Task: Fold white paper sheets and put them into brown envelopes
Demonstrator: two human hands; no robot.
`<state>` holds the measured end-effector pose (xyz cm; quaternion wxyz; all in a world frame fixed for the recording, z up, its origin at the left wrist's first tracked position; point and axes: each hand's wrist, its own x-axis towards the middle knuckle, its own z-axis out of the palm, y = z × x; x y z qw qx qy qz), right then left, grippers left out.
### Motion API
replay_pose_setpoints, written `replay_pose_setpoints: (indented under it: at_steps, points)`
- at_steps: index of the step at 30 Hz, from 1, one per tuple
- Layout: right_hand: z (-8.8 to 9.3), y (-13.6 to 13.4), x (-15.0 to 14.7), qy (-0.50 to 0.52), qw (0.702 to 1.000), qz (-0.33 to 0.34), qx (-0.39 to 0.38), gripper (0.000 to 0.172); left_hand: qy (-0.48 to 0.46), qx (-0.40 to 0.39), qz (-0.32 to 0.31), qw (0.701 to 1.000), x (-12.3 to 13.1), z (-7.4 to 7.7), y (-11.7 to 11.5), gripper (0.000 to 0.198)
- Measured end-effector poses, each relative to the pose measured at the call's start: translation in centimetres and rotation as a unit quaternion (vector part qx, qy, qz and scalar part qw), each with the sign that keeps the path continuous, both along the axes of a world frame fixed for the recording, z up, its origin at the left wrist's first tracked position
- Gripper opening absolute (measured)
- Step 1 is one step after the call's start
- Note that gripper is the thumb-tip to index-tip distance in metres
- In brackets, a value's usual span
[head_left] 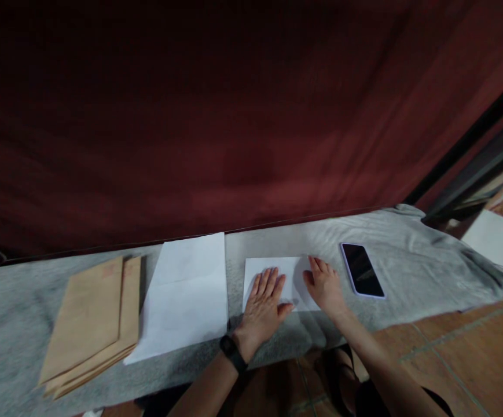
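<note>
A small white sheet of paper (pixel 293 294) lies flat on the grey cloth. My left hand (pixel 262 307), with a black band on its wrist, presses flat on the sheet's left part, fingers stretched and thumb out to the side. On the sheet's right end rests my right hand (pixel 324 285), its fingers extended close together and covering that edge. Whether the sheet is a single layer or folded, I cannot tell. A larger stack of white paper (pixel 188 292) lies just left of the sheet, with a faint crease across it.
Several brown paper envelopes (pixel 86 318) are piled at the left. A phone (pixel 363 270) in a pale purple case lies right of my right hand. Grey cloth (pixel 425 260) covers the surface, against a dark red backdrop (pixel 251 145). Tiled floor (pixel 463 353) shows below the front edge.
</note>
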<state>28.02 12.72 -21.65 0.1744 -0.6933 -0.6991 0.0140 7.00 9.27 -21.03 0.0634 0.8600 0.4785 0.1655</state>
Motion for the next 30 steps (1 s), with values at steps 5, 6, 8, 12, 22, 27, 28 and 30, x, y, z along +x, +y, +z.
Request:
replay_pose_setpoints:
  at_steps: [5,6,8,12,22,27,28,30]
  points:
    - [0.8,0.2,0.5,0.059,0.996,-0.032,-0.059,0.039,-0.005,-0.005,-0.015,1.0,-0.3,0.1,-0.5,0.078]
    - [0.8,0.3,0.6,0.07,0.995,-0.036,-0.064,0.037,-0.007,-0.006,-0.012,1.0,-0.2,0.1,-0.6,0.078]
    - [0.6,0.4,0.7,0.092,0.992,-0.044,-0.071,0.034,-0.008,-0.008,-0.007,1.0,-0.1,0.1,-0.7,0.077]
    - [0.5,1.1,1.0,0.144,0.985,-0.035,-0.091,0.028,-0.008,-0.007,-0.002,1.0,0.2,0.2,-1.0,0.075]
    - [0.9,1.3,0.9,0.108,0.99,-0.04,-0.076,0.031,-0.029,-0.029,-0.006,0.999,0.5,0.7,-1.4,0.06]
    - [1.0,0.9,-1.0,0.1,0.993,0.049,0.044,0.038,-0.009,-0.015,-0.016,1.0,0.1,0.9,-1.1,0.057]
    - [1.0,0.8,-1.6,0.123,0.987,0.09,0.051,0.038,-0.004,-0.007,-0.018,1.0,0.1,0.8,-1.1,0.056]
    - [1.0,0.6,-3.0,0.168,0.969,0.177,0.035,0.04,0.008,0.006,-0.031,0.999,0.4,0.5,-1.4,0.051]
